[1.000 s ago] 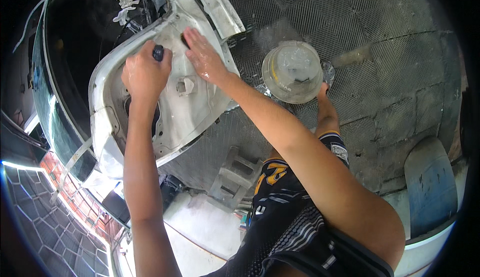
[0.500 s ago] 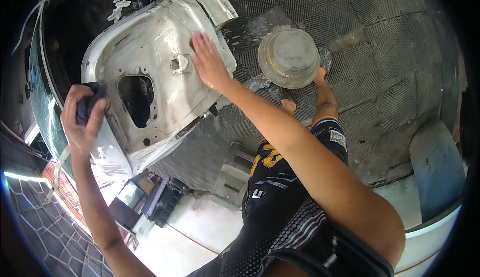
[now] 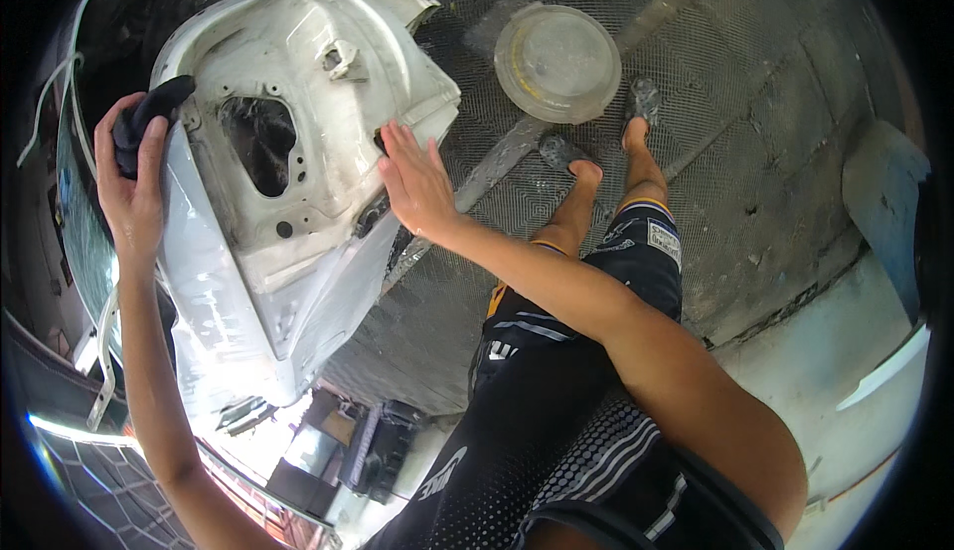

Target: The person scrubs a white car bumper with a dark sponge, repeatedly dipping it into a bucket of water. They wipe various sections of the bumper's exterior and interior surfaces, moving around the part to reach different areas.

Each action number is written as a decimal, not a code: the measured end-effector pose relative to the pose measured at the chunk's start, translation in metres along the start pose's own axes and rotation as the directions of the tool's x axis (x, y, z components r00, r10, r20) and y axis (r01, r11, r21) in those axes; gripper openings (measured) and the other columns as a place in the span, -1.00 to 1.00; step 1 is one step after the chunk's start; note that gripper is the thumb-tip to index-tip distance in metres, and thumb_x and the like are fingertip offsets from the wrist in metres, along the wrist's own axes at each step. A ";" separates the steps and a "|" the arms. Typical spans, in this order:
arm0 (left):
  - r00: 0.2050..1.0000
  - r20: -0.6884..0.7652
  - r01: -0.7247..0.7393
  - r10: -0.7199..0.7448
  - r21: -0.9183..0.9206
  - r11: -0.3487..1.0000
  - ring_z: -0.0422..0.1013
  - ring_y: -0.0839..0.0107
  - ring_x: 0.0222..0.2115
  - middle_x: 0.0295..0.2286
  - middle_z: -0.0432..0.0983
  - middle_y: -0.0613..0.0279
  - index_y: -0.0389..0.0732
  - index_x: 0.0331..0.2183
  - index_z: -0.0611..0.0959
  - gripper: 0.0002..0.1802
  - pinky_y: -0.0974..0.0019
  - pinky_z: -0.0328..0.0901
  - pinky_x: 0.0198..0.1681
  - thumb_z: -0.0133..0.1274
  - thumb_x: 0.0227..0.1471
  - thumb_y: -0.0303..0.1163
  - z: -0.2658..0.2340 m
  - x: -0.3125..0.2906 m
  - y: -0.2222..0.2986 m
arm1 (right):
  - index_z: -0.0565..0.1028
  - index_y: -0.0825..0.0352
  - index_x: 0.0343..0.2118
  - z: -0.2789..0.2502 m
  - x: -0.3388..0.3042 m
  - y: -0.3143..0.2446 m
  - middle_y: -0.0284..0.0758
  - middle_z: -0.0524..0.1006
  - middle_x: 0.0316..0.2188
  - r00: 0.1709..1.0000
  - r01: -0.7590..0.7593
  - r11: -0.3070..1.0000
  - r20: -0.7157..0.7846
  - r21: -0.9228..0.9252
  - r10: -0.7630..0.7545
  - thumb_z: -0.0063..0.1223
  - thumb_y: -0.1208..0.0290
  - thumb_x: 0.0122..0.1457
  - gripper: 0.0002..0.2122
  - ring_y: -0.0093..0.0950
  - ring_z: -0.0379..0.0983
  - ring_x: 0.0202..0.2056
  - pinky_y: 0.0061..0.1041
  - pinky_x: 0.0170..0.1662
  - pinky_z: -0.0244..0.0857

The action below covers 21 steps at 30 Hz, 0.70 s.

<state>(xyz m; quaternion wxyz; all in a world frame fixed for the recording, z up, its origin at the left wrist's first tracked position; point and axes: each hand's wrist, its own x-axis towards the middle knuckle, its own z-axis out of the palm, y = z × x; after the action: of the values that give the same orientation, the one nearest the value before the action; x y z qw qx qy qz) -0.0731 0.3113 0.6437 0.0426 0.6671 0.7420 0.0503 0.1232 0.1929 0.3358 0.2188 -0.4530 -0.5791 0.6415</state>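
A dark, soft cloth or pad (image 3: 151, 121) is gripped in my left hand (image 3: 131, 182), between thumb and fingers, at the left edge of a white car body panel (image 3: 328, 153). The panel looks wet and scuffed, with a large rounded hole and several small ones. On its right edge lies my right hand (image 3: 419, 180), fingers stretched out and close together, palm toward the metal. A small dark patch shows by these fingertips; I cannot tell whether it is a hole or a thing. A smooth pale outer panel (image 3: 214, 282) continues below and toward me.
An upturned round grey basin (image 3: 558, 61) stands on the ribbed dark floor mat (image 3: 755, 153), beside my feet. Curved car glass (image 3: 87, 222) rises at the far left. A black case-like object (image 3: 383, 451) lies lower down. A blue-grey panel (image 3: 887, 212) leans at the right.
My view has shifted, showing more of the pale outer panel. My right hand has moved nearer along the panel's right edge. The left hand still grips the dark cloth or pad.
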 end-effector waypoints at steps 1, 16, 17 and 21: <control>1.000 -0.001 0.003 -0.003 -0.004 1.000 0.41 0.36 -0.02 -0.04 0.51 0.17 -0.24 0.05 0.59 -0.61 0.37 0.22 0.16 0.18 0.29 -0.24 0.000 -0.003 -0.002 | 0.10 0.55 0.39 -0.004 0.000 0.002 0.10 0.12 0.42 0.999 -0.024 0.998 0.027 -0.061 0.025 -0.49 0.09 0.51 -0.38 0.04 -0.07 0.46 0.08 0.46 -0.22; 0.995 0.001 -0.102 0.102 0.035 0.994 0.43 0.35 -0.04 -0.07 0.52 0.13 -0.28 0.04 0.58 -0.62 0.35 0.23 0.14 0.14 0.31 -0.26 0.005 0.003 -0.004 | 0.16 0.46 0.39 -0.010 -0.011 0.000 0.03 0.09 0.45 0.984 0.180 0.980 -0.012 0.080 -0.179 -0.40 0.09 0.50 -0.41 -0.07 -0.08 0.48 -0.03 0.48 -0.20; 0.995 0.005 -0.102 0.101 0.043 0.994 0.43 0.34 -0.03 -0.07 0.53 0.13 -0.28 0.04 0.58 -0.62 0.35 0.23 0.14 0.14 0.31 -0.26 0.005 0.001 -0.005 | 0.18 0.46 0.39 -0.016 -0.013 0.003 0.03 0.10 0.44 0.975 0.223 0.972 0.001 0.077 -0.224 -0.40 0.08 0.50 -0.41 -0.06 -0.09 0.48 -0.04 0.48 -0.21; 0.994 0.027 -0.111 0.109 0.102 0.989 0.46 0.31 -0.02 -0.05 0.53 0.11 -0.26 0.05 0.58 -0.62 0.32 0.26 0.13 0.15 0.30 -0.26 -0.003 -0.002 -0.009 | 0.18 0.48 0.38 -0.018 0.002 -0.010 0.06 0.14 0.42 0.996 -0.019 0.986 0.085 0.164 0.005 -0.31 -0.02 0.48 -0.34 -0.03 -0.07 0.47 -0.12 0.49 -0.19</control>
<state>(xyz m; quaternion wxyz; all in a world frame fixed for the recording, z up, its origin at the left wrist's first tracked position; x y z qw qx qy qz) -0.0825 0.3085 0.6450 0.0128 0.7087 0.7053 0.0069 0.1343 0.2067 0.3454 0.2268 -0.4094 -0.5302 0.7070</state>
